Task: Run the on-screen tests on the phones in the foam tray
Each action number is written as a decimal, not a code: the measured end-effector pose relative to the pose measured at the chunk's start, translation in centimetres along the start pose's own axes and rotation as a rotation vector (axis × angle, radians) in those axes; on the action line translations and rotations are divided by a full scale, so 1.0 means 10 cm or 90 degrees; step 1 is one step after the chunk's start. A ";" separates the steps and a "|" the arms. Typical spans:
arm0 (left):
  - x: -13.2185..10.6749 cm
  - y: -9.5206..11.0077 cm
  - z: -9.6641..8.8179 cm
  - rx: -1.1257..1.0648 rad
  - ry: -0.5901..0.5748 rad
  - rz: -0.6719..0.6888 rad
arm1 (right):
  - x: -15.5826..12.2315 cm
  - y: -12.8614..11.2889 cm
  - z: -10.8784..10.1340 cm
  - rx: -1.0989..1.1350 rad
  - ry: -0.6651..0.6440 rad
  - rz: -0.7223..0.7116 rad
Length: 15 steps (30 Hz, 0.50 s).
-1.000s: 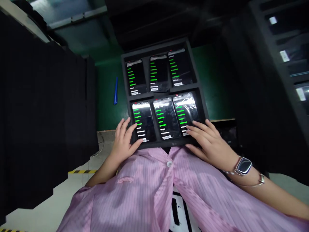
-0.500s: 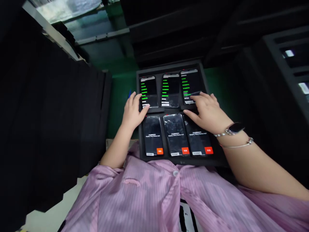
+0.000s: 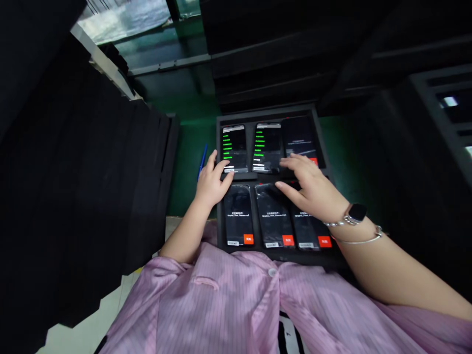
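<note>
1. Left hand (image 3: 212, 184): fingers spread, gripping nothing, over the corner phone (image 3: 236, 142), far-left on the tray (image 3: 295, 256).
2. Right hand (image 3: 313, 189): loose, nothing gripped, by the middle phone (image 3: 268, 145), far edge. Looks like screen-tapping; next tap probably needs precision.

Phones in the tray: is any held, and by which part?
None of the phones is held; the left hand and right hand are open at the tray.

six phones (image 3: 273, 226) in a tray (image 3: 250, 147) (two rows of three), pen (image 3: 202, 160) to its left
</note>
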State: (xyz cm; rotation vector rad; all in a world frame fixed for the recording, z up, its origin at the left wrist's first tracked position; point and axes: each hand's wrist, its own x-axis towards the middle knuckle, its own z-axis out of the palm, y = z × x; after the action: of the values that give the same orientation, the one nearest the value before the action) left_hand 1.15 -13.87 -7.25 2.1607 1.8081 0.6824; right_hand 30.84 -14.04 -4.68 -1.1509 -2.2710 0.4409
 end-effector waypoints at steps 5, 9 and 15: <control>-0.28 0.18 -0.17 0.040 0.064 0.082 | -0.38 -0.01 -0.12 -0.068 0.041 0.061; -0.47 0.23 -0.23 0.129 0.058 0.026 | -0.60 0.08 -0.08 -0.124 0.071 0.124; -0.47 0.22 -0.34 -0.007 -0.016 0.052 | -0.60 0.17 0.02 -0.160 0.079 0.122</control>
State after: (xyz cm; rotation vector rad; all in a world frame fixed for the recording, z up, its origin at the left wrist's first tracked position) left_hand 0.72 -19.27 -4.21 2.2369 1.7076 0.6790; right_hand 34.74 -17.92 -7.66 -1.4859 -2.1618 0.1519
